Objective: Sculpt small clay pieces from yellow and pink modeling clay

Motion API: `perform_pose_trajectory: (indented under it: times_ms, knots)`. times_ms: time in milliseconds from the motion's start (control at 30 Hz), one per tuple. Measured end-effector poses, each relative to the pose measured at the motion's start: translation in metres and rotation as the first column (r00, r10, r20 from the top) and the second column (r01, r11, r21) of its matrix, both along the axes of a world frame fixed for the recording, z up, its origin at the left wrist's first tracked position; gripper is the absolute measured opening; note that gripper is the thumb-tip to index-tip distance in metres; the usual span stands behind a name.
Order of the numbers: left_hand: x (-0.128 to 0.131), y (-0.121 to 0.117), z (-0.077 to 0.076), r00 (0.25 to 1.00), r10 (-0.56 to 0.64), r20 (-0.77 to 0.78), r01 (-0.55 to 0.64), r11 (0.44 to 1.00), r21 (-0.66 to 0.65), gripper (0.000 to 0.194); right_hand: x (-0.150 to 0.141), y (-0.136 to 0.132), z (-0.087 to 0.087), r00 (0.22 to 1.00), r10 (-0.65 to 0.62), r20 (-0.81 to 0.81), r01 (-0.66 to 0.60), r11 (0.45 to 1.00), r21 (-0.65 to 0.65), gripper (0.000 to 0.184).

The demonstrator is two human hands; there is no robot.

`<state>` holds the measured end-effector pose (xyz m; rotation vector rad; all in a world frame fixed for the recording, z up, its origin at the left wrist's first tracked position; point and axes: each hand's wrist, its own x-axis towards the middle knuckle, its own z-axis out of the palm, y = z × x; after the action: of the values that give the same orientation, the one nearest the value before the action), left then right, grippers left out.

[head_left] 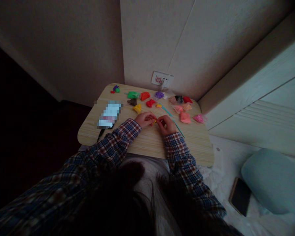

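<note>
Over the middle of the small wooden table, my left hand [146,120] and my right hand [166,125] meet at the fingertips. Between them is a small piece of yellow clay [154,121], pinched by the fingers of both hands and partly covered by them. Just beyond my hands lie a bag of yellow clay [137,108], a bag of red clay [150,103] and a small yellow-orange lump [158,106]. A thin teal stick [179,128] runs beside my right hand, and a second teal strip [166,109] lies farther back.
On the table [147,142], a lit, blurred phone [109,114] lies left with a cable. Bags of green [133,95], purple [159,95] and pink clay [185,117] line the back. A small coloured clay shape [116,88] sits back left. The wall socket [162,79] holds a plug.
</note>
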<state>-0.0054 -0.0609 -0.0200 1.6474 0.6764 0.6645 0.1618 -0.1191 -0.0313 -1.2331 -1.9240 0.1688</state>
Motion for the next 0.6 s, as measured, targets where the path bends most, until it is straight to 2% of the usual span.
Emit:
perform_pose_trajectory:
  times_ms: [600]
  knots:
    - [-0.0002, 0.0009, -0.0022, 1.0, -0.003, 0.003, 0.003, 1.0, -0.001, 0.017, 0.0002, -0.0001, 0.0, 1.0, 0.017, 0.005, -0.017, 1.0, -0.015, 0.024]
